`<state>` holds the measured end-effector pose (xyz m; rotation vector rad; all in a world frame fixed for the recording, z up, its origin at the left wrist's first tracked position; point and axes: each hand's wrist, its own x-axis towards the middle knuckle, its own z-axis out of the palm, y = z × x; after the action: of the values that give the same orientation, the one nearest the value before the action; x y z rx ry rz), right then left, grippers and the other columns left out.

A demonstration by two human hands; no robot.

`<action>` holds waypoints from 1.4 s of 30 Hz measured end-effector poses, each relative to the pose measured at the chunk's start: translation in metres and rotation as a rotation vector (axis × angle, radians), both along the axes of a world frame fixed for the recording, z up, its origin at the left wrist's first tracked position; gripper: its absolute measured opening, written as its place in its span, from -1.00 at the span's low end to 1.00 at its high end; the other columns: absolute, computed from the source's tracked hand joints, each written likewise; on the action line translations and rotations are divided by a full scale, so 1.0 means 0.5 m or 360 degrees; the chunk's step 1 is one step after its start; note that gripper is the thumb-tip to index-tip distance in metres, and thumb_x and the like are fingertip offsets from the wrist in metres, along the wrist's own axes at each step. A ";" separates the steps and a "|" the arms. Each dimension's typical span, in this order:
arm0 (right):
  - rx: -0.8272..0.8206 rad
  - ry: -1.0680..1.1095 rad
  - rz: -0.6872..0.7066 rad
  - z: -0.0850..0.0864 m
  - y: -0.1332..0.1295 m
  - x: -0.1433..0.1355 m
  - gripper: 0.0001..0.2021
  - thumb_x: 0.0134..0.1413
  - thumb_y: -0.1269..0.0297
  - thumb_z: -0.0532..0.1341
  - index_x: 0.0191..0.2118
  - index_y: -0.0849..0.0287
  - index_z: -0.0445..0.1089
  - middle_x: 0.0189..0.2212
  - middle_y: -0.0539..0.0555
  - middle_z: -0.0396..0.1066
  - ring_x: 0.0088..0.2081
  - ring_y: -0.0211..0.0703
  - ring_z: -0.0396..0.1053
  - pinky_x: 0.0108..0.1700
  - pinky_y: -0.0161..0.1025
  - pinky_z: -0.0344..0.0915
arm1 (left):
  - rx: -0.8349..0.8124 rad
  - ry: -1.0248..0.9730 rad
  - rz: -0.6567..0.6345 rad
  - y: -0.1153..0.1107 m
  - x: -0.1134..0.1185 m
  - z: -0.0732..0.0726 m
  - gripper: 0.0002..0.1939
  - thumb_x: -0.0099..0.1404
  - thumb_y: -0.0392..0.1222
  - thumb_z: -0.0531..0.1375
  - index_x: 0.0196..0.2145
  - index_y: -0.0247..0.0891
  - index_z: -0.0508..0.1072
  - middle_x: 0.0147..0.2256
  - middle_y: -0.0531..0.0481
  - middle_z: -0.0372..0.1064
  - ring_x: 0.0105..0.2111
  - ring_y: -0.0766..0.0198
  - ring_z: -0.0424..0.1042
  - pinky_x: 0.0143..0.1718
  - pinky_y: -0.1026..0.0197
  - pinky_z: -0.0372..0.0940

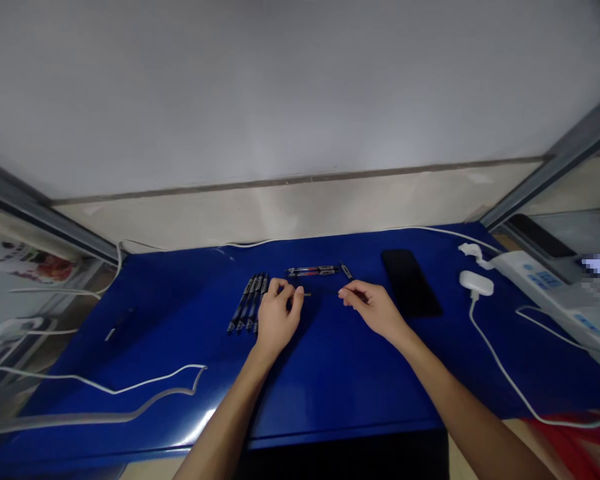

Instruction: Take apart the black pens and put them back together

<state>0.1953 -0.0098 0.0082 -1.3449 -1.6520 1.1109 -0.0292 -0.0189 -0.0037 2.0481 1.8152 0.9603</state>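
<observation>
Now the left hand, beside the row of pens, is pinching a small piece, and the right hand is pinching a thin bit (too dim to name); keeping both pinches light and level is probably helping.

2 bare hands have slender fingers and short nails. Above the tabletop, the forearms are uncovered and slim, narrowing toward the wrists. Black at the tabletop's near edge may be clothing; too dark to tell.
</observation>
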 end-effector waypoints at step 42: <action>0.0157 -0.0079 -0.0073 -0.006 0.001 0.000 -0.83 0.18 0.12 0.21 -0.26 0.07 0.48 -0.36 0.04 0.52 -0.34 -0.11 0.46 -0.26 -0.19 0.37 | -0.0017 0.0024 0.0039 -0.004 0.005 0.001 -0.64 0.42 0.00 0.00 -0.42 -0.21 0.39 -0.25 -0.02 0.27 -0.37 0.30 0.33 -0.27 0.21 0.23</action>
<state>0.1955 -0.0093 0.0052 -1.3498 -1.6811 0.9641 -0.0265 -0.0209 -0.0033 2.0366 1.8533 0.9420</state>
